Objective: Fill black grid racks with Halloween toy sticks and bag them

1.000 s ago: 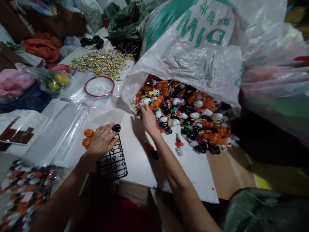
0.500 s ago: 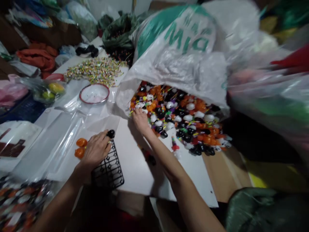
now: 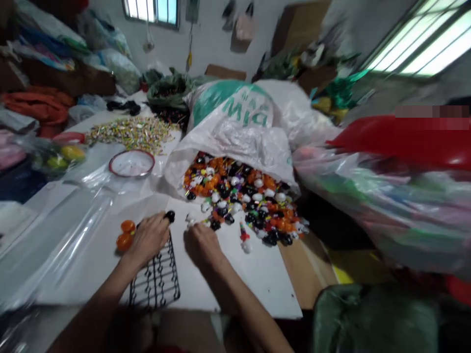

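My left hand [image 3: 150, 238] lies closed over the top of a black plastic grid rack [image 3: 156, 279]. At its fingertips a small glossy black plastic piece [image 3: 170, 216] sticks out; the fingers cover part of it. Just left of that hand are orange pumpkin-like plastic pieces [image 3: 125, 240]. My right hand [image 3: 206, 240] is low over the white tabletop [image 3: 253, 279], its fingers closed at a small white plastic piece [image 3: 191, 218]. Behind it, a heap of black, white and orange plastic pieces [image 3: 253, 198] spills from a white sack [image 3: 243, 135].
A red-rimmed white bowl [image 3: 131, 164] stands beyond my left hand. Behind it lies a pile of small yellowish pieces [image 3: 132, 135]. Clear plastic sheeting [image 3: 69, 230] covers the table's left side. Bulging plastic bags [image 3: 375, 196] crowd the right. A dark green bin-like object [image 3: 375, 318] is at lower right.
My right hand has drawn back from the edge of the heap toward my left hand, with a white piece at its fingers. My left hand stays at the rack. The view has tilted up.
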A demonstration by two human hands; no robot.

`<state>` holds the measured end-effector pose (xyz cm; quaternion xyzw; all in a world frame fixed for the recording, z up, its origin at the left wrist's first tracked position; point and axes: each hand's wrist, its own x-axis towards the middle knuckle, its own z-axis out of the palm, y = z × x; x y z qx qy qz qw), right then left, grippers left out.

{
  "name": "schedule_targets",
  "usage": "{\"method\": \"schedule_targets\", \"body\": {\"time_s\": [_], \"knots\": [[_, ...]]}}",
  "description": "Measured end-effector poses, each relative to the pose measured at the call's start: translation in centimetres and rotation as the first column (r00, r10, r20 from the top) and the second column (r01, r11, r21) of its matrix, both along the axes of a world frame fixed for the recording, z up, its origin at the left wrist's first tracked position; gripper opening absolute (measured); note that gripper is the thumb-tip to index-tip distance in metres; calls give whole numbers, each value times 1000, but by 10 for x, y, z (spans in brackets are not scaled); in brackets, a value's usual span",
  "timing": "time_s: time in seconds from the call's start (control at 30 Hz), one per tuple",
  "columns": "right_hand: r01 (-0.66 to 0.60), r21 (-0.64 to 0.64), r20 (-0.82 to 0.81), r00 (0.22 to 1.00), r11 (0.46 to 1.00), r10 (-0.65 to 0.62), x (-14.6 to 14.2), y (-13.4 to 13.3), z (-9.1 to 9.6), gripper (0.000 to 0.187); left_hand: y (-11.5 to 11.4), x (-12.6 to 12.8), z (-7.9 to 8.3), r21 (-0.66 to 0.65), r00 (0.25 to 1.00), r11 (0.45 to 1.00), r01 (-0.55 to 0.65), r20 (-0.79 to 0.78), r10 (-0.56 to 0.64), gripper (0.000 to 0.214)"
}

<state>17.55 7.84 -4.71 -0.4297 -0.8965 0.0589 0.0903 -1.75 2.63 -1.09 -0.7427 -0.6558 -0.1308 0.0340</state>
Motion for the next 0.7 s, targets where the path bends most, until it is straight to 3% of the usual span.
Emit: {"method": "schedule_targets", "body": {"time_s": [0.1,0.2,0.27,0.37,0.43,0.53,0.6,0.7], "knots": [[193,-123,60,981,973,-187,-16,9,1,44,3,-1,7,-86,999,996,-30,-23,28,23],[312,-279,39,948,908,-314,-23,22,2,56,4,-1,7,-120,997,990,-69,-41,65,19],[254,-399,-175,922,881,-345,-22,24,2,56,3,0,8,-124,996,989,-74,-49,68,19],[31,-519,-574,728,854,-375,-24,8,-8,44,2,1,12,-127,997,989,-70,-48,64,19],[-50,-581,-671,595,812,-443,-33,-9,-22,31,1,2,14,-132,997,988,-79,-38,74,19],[-106,-671,-673,503,734,-542,-48,-25,-42,24,1,3,17,-142,997,987,-72,-27,69,20],[-151,-654,-692,515,741,-506,-53,-26,-48,24,0,3,17,-139,998,989,-56,-27,52,21],[-162,-531,-668,684,832,-293,-54,-20,-49,21,0,2,16,-124,998,990,-60,-18,58,25]]}}
